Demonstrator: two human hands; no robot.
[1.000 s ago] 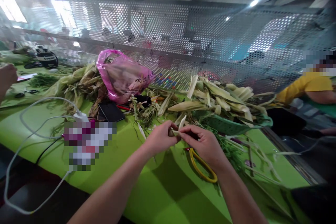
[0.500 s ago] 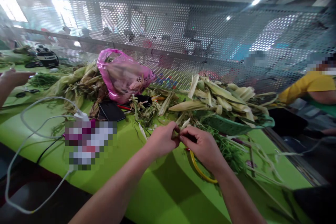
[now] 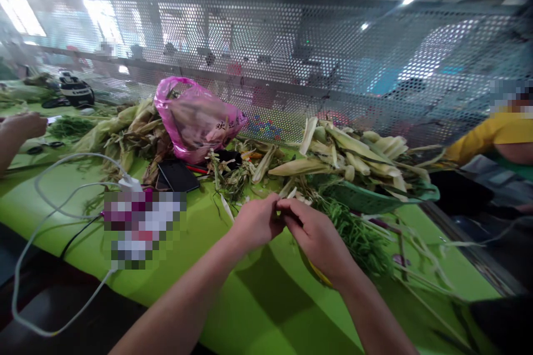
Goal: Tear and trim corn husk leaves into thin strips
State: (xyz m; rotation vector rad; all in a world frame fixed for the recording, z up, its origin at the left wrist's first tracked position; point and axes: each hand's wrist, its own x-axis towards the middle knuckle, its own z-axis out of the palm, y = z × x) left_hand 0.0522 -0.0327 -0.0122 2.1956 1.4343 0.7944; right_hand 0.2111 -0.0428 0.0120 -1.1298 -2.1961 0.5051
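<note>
Over the green table my left hand point(image 3: 256, 222) and my right hand point(image 3: 314, 233) meet, fingers pinched closed against each other. What they hold, if anything, is hidden by the fingers. Pale husk scraps point(image 3: 293, 191) show just behind the fingertips. A yellow curved band point(image 3: 318, 274) lies under my right hand, mostly covered by it. Beyond sits a pile of dry corn husks point(image 3: 353, 158) in a green basket point(image 3: 375, 197), with feathery green leaves point(image 3: 362, 238) right of my right hand.
Left of the hands lie a dark phone point(image 3: 179, 176), a power strip with white cables point(image 3: 33, 233), and a pink plastic bag point(image 3: 195, 116) full of husks. A perforated metal screen point(image 3: 266, 55) stands behind. Another person's hand point(image 3: 23, 125) is at far left; a yellow sleeve point(image 3: 470, 136) is at right.
My right hand has tilted forward, its fingers now over the left fingertips, and it covers more of the yellow band. At far left the other person's hand has drawn back.
</note>
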